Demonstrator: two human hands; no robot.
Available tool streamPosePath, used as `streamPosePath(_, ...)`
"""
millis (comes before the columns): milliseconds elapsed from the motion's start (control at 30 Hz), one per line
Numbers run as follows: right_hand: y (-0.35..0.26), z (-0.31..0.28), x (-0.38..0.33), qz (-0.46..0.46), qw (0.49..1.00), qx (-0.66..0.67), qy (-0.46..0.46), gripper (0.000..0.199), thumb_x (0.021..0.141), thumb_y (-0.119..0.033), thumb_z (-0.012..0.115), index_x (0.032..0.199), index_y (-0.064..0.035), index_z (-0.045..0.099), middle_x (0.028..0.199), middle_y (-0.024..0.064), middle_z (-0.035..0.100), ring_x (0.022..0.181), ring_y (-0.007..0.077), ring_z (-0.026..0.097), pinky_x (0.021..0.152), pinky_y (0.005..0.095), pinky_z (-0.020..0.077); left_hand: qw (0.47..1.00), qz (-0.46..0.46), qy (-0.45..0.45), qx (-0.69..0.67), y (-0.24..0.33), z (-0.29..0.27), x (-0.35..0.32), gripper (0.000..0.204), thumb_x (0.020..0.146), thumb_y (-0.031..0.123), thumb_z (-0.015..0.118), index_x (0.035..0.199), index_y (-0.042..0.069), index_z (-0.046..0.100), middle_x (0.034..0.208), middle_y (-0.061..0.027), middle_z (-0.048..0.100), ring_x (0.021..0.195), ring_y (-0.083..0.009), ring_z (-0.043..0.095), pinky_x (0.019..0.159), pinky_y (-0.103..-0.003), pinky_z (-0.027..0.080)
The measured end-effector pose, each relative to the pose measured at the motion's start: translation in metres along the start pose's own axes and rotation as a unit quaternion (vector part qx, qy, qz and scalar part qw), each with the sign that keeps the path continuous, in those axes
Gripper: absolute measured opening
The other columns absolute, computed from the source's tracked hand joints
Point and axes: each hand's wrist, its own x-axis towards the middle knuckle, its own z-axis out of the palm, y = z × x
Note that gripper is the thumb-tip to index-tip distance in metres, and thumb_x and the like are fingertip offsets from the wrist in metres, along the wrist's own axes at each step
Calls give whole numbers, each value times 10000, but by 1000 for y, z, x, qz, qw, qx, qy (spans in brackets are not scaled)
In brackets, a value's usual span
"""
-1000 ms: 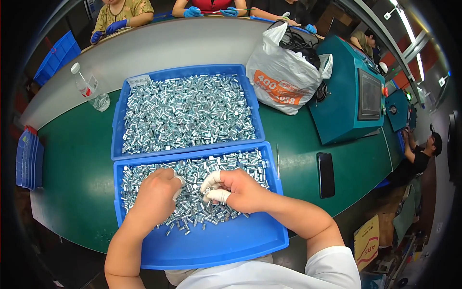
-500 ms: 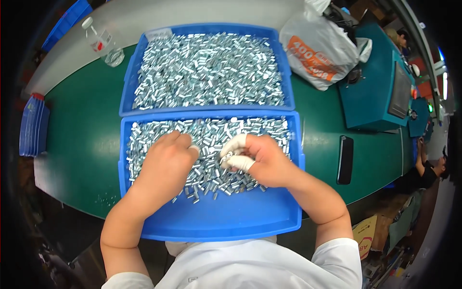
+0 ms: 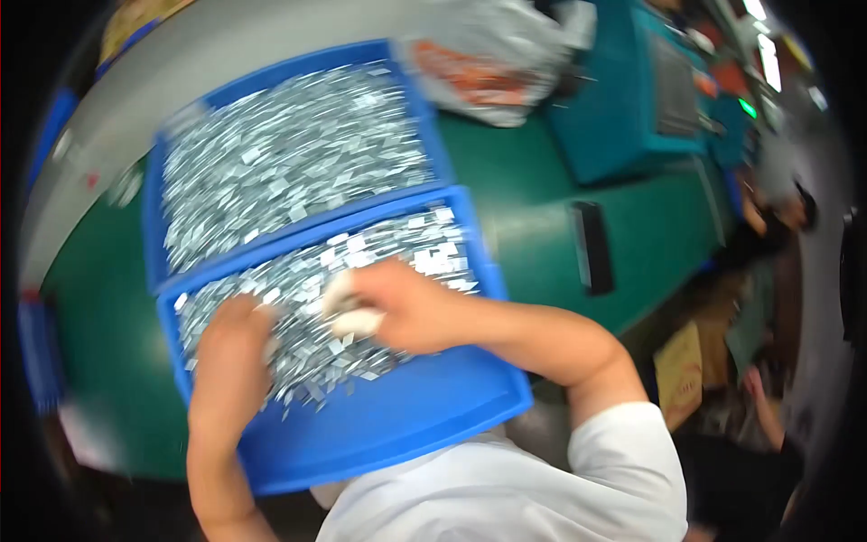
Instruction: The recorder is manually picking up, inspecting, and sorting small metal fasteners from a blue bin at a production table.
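Tabletop point(image 3: 533, 244) in green bears a dark phone point(image 3: 591, 248) and a teal machine point(image 3: 596, 104); people point(image 3: 741, 474) are off to the right. Left hand point(image 3: 233, 352) is curled, its grip hidden; right hand point(image 3: 402, 303) is half closed, its hold too blurred to tell. Both are over the near blue tray point(image 3: 388, 434), strewn with silvery metal pieces point(image 3: 302, 316); more fill the far tray point(image 3: 155, 217).

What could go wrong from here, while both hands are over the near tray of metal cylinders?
The near blue tray seems to overhang the front edge of the green table, so pressing there might tip it. The far blue tray is covered with small metal cylinders; a bump might spill some. The right hand might drop any cylinders held, though blur hides its grip.
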Motion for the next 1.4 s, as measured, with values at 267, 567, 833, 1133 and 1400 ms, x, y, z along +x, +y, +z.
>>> streamPosePath(267, -5, -1, -1, -20, 998, 62, 3, 146, 880, -72, 721, 1009, -9, 696, 846, 104, 728, 782, 168, 694, 710, 329, 539, 1000, -10, -2, 19, 2, -2, -4, 257, 676, -92, 746, 918, -31, 686, 884, -166, 612, 819, -371, 618, 720, -445, 496)
streamPosePath(567, -9, 6, 5, -38, 997, 66, -23, 110, 871, -46, 718, 974, -10, 708, 856, 83, 726, 793, 142, 677, 712, 314, 532, 994, -59, 35, 86, -2, -5, -21, 226, 665, -70, 782, 873, -19, 710, 840, -173, 624, 760, -376, 630, 672, -443, 485)
streamPosePath(833, -13, -6, 0, 69, 985, 158, -6, 152, 929, -20, 696, 1081, -11, 702, 944, 70, 729, 859, 117, 694, 725, 265, 569, 998, -15, 55, -13, 8, -11, -2, 204, 705, -61, 773, 887, 7, 710, 843, -139, 653, 775, -336, 655, 681, -402, 500)
streamPosePath(1133, -15, -3, 0, 78, 974, 213, -6, 169, 938, -3, 685, 1106, 0, 692, 981, 83, 730, 869, 126, 698, 736, 268, 584, 938, -40, 88, -332, 18, -6, -12, 168, 817, -67, 773, 969, -19, 718, 929, -102, 734, 786, -139, 705, 727, -261, 569)
streamPosePath(1400, -8, 2, 2, 53, 977, 206, -18, 208, 897, 0, 741, 1101, -2, 703, 970, 71, 735, 889, 110, 697, 804, 261, 562, 862, -99, 85, -489, 27, 16, -11, 177, 861, -47, 752, 1028, -37, 696, 969, -116, 746, 872, -160, 732, 804, -282, 596)
